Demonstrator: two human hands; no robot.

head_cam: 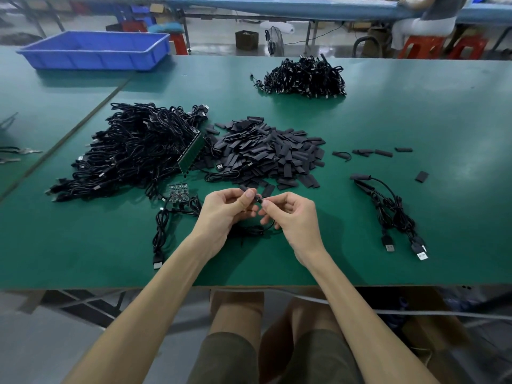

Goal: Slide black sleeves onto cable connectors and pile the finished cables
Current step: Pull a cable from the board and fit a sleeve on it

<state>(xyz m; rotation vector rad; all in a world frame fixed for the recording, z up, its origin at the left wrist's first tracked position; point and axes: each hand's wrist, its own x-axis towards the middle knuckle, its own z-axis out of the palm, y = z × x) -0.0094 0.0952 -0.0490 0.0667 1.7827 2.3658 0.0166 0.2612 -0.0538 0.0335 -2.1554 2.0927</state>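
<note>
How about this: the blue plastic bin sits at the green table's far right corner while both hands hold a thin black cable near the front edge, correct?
No: the head view shows the blue plastic bin at the far left corner of the green table, not right. The left hand and right hand do hold the thin black cable near the front edge.
</note>
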